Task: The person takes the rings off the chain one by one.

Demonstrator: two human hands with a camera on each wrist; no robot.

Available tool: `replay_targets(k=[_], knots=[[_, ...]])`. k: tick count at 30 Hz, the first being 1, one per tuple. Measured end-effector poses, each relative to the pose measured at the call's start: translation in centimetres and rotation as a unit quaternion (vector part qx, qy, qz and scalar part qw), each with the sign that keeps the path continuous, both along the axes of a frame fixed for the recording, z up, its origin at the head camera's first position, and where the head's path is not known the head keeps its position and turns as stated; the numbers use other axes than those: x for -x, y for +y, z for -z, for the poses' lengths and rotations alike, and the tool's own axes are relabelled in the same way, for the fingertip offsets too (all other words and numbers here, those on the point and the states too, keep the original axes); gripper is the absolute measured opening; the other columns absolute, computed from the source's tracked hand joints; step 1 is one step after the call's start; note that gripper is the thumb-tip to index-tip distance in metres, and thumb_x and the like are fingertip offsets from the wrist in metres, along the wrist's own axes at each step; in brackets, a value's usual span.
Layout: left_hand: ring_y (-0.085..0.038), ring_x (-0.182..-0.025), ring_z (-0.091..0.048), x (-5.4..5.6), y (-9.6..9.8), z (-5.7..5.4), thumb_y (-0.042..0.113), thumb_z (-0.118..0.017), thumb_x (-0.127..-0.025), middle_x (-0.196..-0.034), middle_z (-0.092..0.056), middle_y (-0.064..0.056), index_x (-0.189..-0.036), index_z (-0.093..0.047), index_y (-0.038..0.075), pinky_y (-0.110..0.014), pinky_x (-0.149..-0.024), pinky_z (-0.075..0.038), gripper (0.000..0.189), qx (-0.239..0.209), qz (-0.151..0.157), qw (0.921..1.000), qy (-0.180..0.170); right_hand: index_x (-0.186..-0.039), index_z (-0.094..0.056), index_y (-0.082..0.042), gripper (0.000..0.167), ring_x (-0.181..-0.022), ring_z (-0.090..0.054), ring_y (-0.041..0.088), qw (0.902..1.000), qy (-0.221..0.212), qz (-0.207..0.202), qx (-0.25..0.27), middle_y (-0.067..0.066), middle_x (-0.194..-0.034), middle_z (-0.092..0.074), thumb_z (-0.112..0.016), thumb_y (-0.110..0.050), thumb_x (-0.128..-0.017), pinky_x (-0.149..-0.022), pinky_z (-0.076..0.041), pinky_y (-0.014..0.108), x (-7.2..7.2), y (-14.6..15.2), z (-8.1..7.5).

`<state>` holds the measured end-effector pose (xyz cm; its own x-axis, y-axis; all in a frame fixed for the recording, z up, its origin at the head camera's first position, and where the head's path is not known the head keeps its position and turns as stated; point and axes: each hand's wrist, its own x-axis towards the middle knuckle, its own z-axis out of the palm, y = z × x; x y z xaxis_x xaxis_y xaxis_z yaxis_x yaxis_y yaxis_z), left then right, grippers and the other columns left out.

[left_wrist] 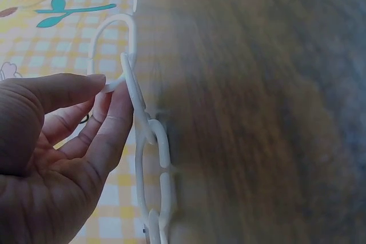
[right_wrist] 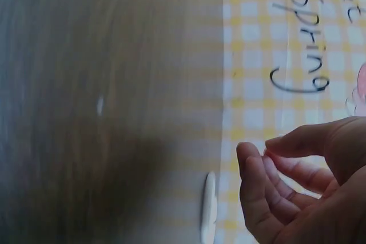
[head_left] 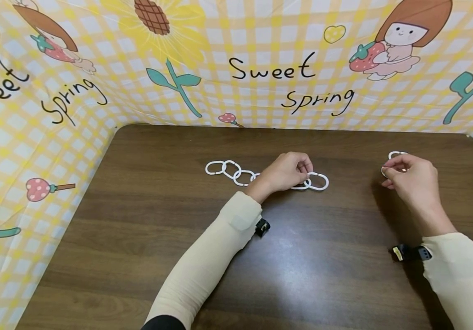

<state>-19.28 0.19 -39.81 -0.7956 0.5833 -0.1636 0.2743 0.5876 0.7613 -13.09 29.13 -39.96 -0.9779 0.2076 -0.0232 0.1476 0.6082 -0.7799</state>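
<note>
Several white plastic links form a chain (head_left: 214, 167) lying across the table, and my left hand (head_left: 287, 170) reaches over its right part. Thumb and fingers of that hand pinch the white end link (left_wrist: 132, 32), which stands tilted up in the left wrist view. The neighbouring link (left_wrist: 137, 92) hooks through it and leads down to the rest of the chain. Part of the chain is hidden under the left hand. My right hand (head_left: 415, 183) hovers above the table at the right, fingers loosely bent, thumb near the fingertips, nothing seen between them. Close by lies a loose white link (right_wrist: 209, 210), partly covered by this hand in the head view.
The brown wooden table (head_left: 145, 256) has rounded far corners. A yellow checked cloth (head_left: 219, 96) with printed flowers and words rises along its back and left edges. Dark straps with small devices (head_left: 262, 227) sit at both wrists.
</note>
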Motion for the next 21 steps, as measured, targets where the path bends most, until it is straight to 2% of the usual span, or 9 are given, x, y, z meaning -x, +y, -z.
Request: replay_targets(k=[6,11,16,21], knots=[[-0.011,-0.083,-0.058,0.0,-0.1,0.0,0.002,-0.063,-0.098,-0.092,-0.065,-0.002,-0.106,-0.07,0.005,-0.018,-0.075,-0.045,0.011,-0.001,-0.001,1.0,0.001,-0.104,-0.069,0.008,0.013,-0.055,-0.062,-0.008,0.9985,0.026,-0.042,-0.025,-0.021,-0.07,-0.061,-0.063,-0.002,-0.099,-0.054,-0.053,0.015,-0.3,-1.7,-0.5],[-0.011,-0.083,-0.058,-0.1,-0.1,0.0,0.002,-0.062,-0.098,-0.092,-0.065,-0.002,-0.105,-0.07,0.005,-0.018,-0.075,-0.045,0.011,-0.003,-0.004,1.0,0.002,-0.101,-0.07,0.007,0.01,-0.054,-0.06,-0.01,0.9963,0.05,-0.059,-0.037,-0.011,-0.071,-0.065,-0.066,-0.001,-0.096,-0.052,-0.05,0.014,-0.4,-3.0,-0.6],[-0.011,-0.083,-0.058,-0.1,0.0,-0.1,0.002,-0.063,-0.098,-0.091,-0.065,-0.002,-0.105,-0.07,0.005,-0.018,-0.075,-0.044,0.011,-0.004,-0.009,0.9999,0.009,-0.103,-0.068,0.011,0.012,-0.056,-0.062,-0.01,0.9955,0.057,-0.075,0.004,-0.022,-0.071,-0.061,-0.066,0.001,-0.096,-0.054,-0.052,0.014,-0.5,-4.0,-0.4],[-0.011,-0.083,-0.058,-0.2,0.0,-0.1,0.002,-0.063,-0.097,-0.091,-0.065,-0.002,-0.105,-0.07,0.006,-0.017,-0.075,-0.044,0.011,-0.005,-0.011,0.9999,0.009,-0.108,-0.066,0.01,0.014,-0.063,-0.066,-0.008,0.9935,0.042,-0.099,0.038,-0.03,-0.074,-0.061,-0.065,0.0,-0.099,-0.058,-0.054,0.016,-0.4,-4.7,0.1]])
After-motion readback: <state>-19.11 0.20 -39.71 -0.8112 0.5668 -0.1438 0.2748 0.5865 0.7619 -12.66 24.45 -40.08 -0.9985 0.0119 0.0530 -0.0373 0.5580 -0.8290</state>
